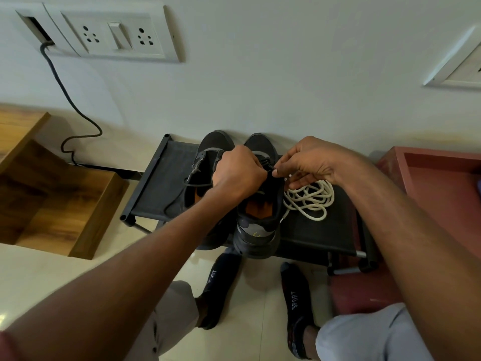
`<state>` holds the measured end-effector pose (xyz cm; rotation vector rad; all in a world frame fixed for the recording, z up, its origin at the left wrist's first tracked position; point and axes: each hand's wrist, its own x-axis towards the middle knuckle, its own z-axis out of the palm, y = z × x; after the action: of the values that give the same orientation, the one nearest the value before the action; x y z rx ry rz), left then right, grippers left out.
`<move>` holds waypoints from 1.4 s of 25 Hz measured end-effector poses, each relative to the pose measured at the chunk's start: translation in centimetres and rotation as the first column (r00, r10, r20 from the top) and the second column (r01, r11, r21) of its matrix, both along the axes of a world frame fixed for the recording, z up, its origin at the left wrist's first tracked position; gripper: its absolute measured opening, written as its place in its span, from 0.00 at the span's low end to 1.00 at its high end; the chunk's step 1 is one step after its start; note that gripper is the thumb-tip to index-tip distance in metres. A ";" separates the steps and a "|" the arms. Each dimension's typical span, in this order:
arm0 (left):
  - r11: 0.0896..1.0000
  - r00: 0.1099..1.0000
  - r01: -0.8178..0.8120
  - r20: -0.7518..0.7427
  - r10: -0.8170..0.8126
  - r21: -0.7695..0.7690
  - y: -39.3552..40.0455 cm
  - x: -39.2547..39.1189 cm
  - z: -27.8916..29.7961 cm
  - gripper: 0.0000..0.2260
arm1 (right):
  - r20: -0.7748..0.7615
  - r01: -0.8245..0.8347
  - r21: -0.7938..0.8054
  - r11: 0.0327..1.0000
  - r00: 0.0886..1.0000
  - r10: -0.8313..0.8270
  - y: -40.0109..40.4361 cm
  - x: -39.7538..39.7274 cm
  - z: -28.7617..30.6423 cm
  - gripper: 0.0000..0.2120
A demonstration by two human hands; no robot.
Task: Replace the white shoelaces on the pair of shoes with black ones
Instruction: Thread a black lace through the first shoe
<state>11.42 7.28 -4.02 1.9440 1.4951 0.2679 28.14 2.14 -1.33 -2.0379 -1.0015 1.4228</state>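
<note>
Here, black lace [269,166] pinched between both hands' fingers [277,171], over dark shoe [256,225].

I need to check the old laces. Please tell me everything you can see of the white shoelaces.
The white shoelaces lie in a loose, tangled pile of loops on the black rack, just right of the right shoe. They look like thick, round, cream-white cord. The right hand hovers over the pile's far edge; contact is unclear.

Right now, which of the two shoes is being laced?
The right-hand shoe, beside the white laces: both hands pinch a black lace over it. The left-hand shoe lies untouched.
</note>
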 end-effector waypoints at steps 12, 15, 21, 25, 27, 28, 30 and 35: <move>0.967 0.959 0.225 -0.204 -0.199 0.116 0.2 0.0 1.0 0.06 | 0.032 -0.025 0.011 1.000 0.999 0.025 0.1 -0.1 -0.4 0.07; 0.951 0.936 0.278 -0.263 -0.236 0.134 0.3 0.2 1.1 0.06 | 0.052 -0.042 -0.001 0.999 0.998 0.042 0.1 -0.2 -0.4 0.07; 0.961 0.958 0.261 -0.143 -0.247 0.093 1.1 0.0 0.4 0.05 | 0.094 -0.043 0.006 0.999 0.995 0.042 0.0 -0.5 -0.2 0.09; 0.964 0.966 0.257 -0.065 -0.252 0.076 1.3 -0.1 0.1 0.04 | 0.102 -0.017 0.035 0.999 0.995 0.013 0.1 -0.6 -0.4 0.08; 0.953 0.955 0.296 -0.038 -0.294 0.061 1.6 -0.1 0.2 0.04 | 0.122 -0.019 0.052 0.998 0.992 0.012 0.1 -0.6 -0.6 0.06; 0.948 0.949 0.315 -0.026 -0.314 0.041 1.7 -0.2 0.4 0.03 | 0.143 -0.021 0.065 0.998 0.990 0.011 0.0 -0.7 -0.8 0.05; 0.935 0.935 0.355 -0.018 -0.354 0.015 1.8 -0.4 0.8 0.02 | 0.201 -0.021 0.099 0.995 0.980 0.001 0.0 -0.8 -1.1 0.04; 0.887 0.926 0.368 -0.198 -0.322 0.279 1.9 -1.0 1.7 0.12 | 0.323 -0.004 0.132 0.991 0.945 -0.039 0.3 -0.9 -0.8 0.03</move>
<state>10.39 9.16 -2.27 2.4916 1.2145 0.2144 27.22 2.41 -2.18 -2.2197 -1.1716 0.9982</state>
